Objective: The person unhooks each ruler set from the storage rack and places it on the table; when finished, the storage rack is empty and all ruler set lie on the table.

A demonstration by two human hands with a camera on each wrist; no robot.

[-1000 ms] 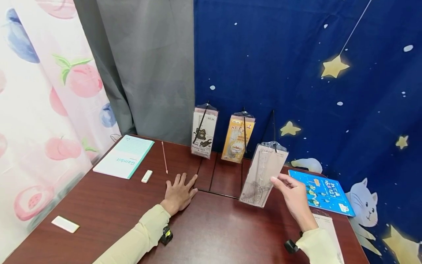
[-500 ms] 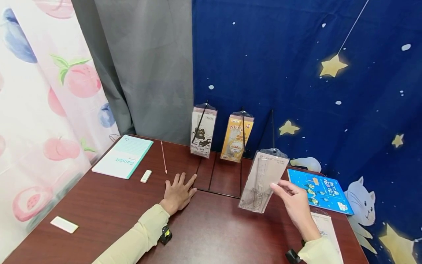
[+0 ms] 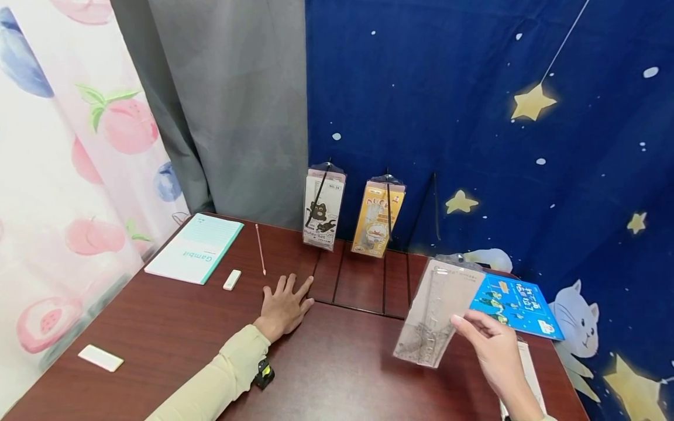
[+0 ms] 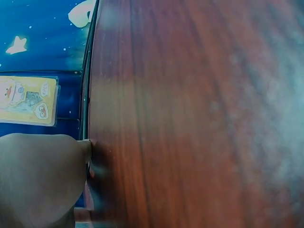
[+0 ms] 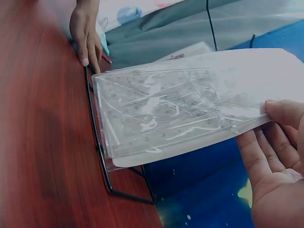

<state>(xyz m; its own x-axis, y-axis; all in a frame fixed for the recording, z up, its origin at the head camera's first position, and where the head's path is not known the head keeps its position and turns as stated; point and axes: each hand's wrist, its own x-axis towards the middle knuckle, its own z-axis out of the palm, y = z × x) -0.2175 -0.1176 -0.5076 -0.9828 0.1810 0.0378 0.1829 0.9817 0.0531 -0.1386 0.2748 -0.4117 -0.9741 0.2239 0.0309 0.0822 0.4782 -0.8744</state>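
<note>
My right hand (image 3: 492,345) pinches a ruler set (image 3: 439,310) by its right edge, thumb in front and fingers behind. The set is a clear ruler in a plastic sleeve with a pale card, held tilted above the table's right half. Close up in the right wrist view, number marks show on the clear ruler (image 5: 161,109). My left hand (image 3: 284,307) rests with fingers spread on the table at the front left corner of a black wire rack (image 3: 358,307). On the rack hang a black-cat ruler set (image 3: 322,210) and a yellow duck ruler set (image 3: 376,225).
On the left lie a notebook (image 3: 195,248), a thin pink stick (image 3: 261,250), a small white block (image 3: 231,280) and a larger white block (image 3: 101,358). A blue booklet (image 3: 518,307) lies at the right edge, with a pale package (image 3: 532,374) partly behind my right forearm.
My right hand has drawn the ruler set off the rack's right hook, down and to the right, so that hook now hangs bare. My left hand has stayed in place.
</note>
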